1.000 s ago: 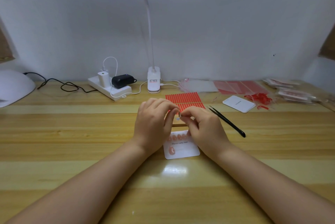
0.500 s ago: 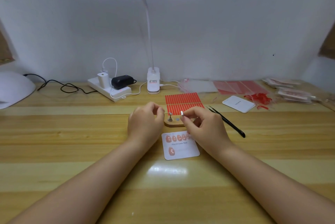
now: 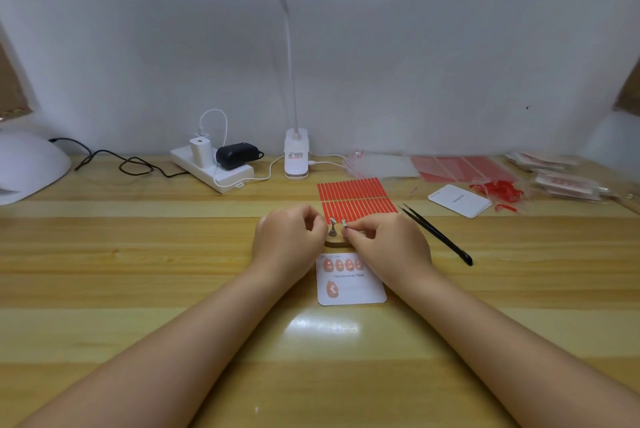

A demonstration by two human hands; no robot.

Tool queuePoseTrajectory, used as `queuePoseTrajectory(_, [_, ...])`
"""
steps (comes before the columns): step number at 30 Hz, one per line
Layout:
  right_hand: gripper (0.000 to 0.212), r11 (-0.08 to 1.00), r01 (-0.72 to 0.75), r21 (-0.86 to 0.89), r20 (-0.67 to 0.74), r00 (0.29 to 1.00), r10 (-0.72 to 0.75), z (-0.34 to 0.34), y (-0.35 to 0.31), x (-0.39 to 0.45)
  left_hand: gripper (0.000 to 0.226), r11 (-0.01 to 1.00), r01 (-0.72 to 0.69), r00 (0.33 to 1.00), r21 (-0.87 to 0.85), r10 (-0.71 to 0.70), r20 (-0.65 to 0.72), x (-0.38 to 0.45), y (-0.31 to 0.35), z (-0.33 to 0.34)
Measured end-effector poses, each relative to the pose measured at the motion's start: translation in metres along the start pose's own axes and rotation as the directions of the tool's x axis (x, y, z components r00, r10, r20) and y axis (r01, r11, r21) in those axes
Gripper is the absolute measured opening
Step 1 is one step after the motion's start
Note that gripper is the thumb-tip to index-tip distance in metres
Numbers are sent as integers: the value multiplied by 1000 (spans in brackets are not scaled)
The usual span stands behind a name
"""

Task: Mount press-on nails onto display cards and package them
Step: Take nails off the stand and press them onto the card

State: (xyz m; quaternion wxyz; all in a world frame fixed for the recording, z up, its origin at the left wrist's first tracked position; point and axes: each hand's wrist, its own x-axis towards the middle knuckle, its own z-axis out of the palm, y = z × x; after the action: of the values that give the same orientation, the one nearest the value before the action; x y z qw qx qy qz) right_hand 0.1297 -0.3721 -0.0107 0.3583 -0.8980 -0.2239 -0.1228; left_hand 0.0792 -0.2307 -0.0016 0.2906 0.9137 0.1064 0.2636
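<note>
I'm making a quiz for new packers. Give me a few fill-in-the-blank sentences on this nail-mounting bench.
1. The display card lies on the wooden ____.
2. The black tweezers lie to the ____ of the right hand.
3. The card's lower row holds ____ nail.
4. The sheet of adhesive strips is ____ in colour.

Missing words: table; right; one; red

Both forearms reach forward; left hand [image 3: 289, 237] curls loosely, right hand [image 3: 388, 242] pinches thumb and forefinger together.
</note>
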Motion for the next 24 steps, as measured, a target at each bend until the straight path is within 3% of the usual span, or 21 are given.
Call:
queuePoseTrajectory(5, [18, 998, -10, -68, 12, 1000, 11, -2, 0, -1, 17, 1000, -5, 1000, -7, 5, 1, 0, -1, 0])
queuePoseTrajectory(8, [14, 1000, 5, -12, -48, 999, -6, -5, -2, -6, 16, 992, -128, 984, -5, 127, -127, -2, -2, -3])
queuePoseTrajectory(10, [16, 980, 20, 197, -65, 998, -7, -8, -5, -9, 14, 961, -269, 937, 62, 276, -212, -4, -1, -5])
queuePoseTrajectory(12, [21, 890, 2, 457, -22, 1000, 9, -12, -8, -9, 15, 912, -391, 882, 121, 409, -236, -6, 2, -7])
queuePoseTrajectory(15, [30, 738, -92, 669, 78, 996, 54, -17, -8, -9, 20, 843, -513, 811, 163, 538, -229, -7, 4, -6])
queuePoseTrajectory(19, [31, 629, -210, 749, 201, 976, 87, -17, -5, -8, 26, 824, -547, 793, 148, 566, -223, -7, 3, -7])
queuePoseTrajectory(24, [15, 643, -217, 735, 218, 973, 80, -17, -6, -10, 24, 864, -502, 846, 37, 499, -186, -6, 3, -7])
